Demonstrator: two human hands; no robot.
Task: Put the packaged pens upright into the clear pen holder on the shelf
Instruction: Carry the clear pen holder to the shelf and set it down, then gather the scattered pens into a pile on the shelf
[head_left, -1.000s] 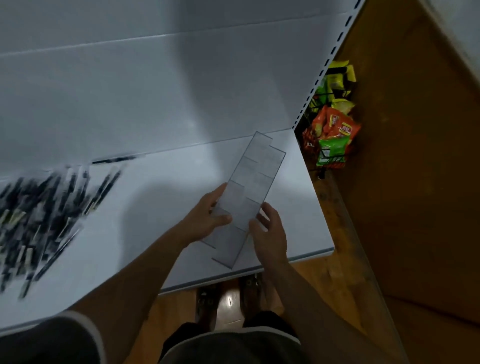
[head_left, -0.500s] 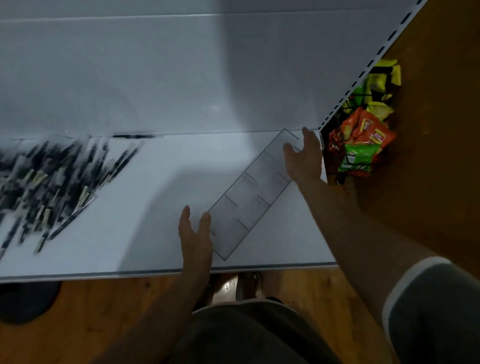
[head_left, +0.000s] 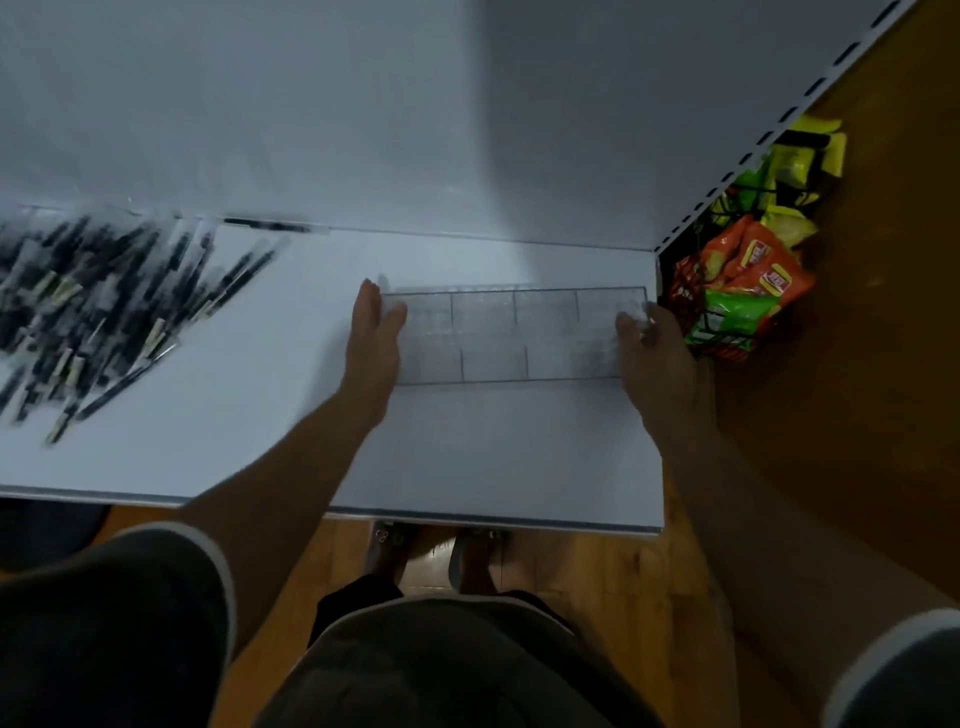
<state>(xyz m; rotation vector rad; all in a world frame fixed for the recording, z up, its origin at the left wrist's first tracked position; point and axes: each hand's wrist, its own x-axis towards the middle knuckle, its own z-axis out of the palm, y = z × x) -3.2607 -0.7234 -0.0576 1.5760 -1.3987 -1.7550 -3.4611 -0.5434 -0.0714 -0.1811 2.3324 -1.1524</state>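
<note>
Holder (head_left: 514, 332) lies crosswise betw. flat L hand (head_left: 371, 343) and R hand (head_left: 657, 364), grip unclear; pens (head_left: 93, 301) lie left, nearer L hand.

The flat metal shelf (head_left: 270, 447) is white. The see-through plastic pen holder (head_left: 514, 332) has thin dark lines that make a grid of boxes. The pile of packaged pens (head_left: 98, 306) is black with pale bits. The shiny snack bags (head_left: 748, 275) are orange, green and yellow. The wooden floor (head_left: 862, 374) is warm brown
</note>
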